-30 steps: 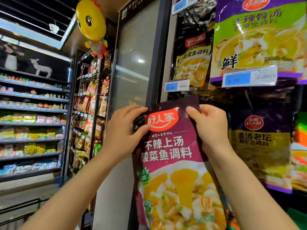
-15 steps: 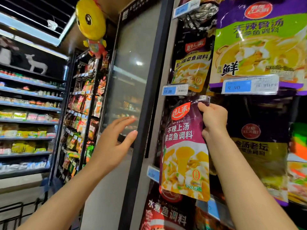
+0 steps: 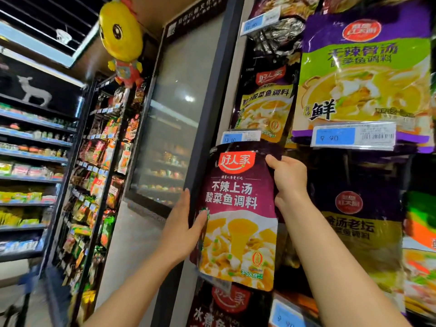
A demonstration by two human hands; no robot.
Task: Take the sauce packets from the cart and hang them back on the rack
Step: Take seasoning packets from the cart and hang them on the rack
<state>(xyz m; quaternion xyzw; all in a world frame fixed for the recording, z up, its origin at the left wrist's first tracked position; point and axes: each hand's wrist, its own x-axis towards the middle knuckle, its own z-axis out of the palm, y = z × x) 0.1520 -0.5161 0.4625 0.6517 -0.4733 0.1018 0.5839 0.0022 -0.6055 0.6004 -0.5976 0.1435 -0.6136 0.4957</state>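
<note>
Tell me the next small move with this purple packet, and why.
Probably ease the purple packet up and back until its top seats on the hook, which isn't visible. The right hand pinches its upper right edge just below the 12.00 price tag, and the left hand steadies its left side, so it looks aligned but still hand-held.

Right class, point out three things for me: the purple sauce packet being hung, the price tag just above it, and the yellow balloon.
purple sauce packet [image 3: 238, 208], head view, middle of its front, on the white lettering
price tag [image 3: 240, 136], head view, centre of the tag
yellow balloon [image 3: 120, 29], head view, its round yellow face
</note>
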